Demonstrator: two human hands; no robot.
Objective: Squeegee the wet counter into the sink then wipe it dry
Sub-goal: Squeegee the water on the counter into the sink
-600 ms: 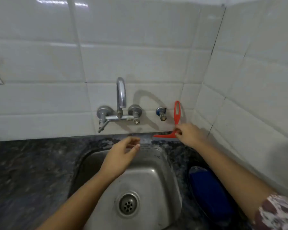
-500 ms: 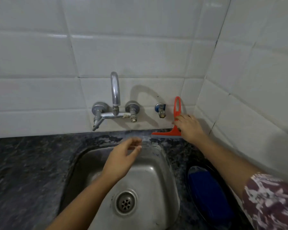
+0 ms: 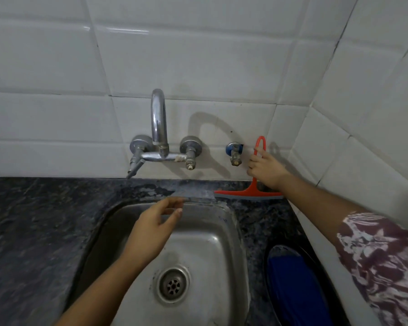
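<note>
The right hand (image 3: 266,171) has moved from the base of the red squeegee (image 3: 240,193) up to its handle, and the grip now wraps that handle. The blade rests on the counter (image 3: 45,220) against the back wall, behind the sink (image 3: 210,243). The left hand (image 3: 154,228) hovers released over the basin. Judgement: pickup is imminent and no stroke has begun.

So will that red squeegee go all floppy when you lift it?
Probably not: gripped by the right hand, the squeegee stands straight up on its blade, so it looks stiff. Its thin looped handle suggests it's light. The grey rubber edge likely bends a little.
</note>
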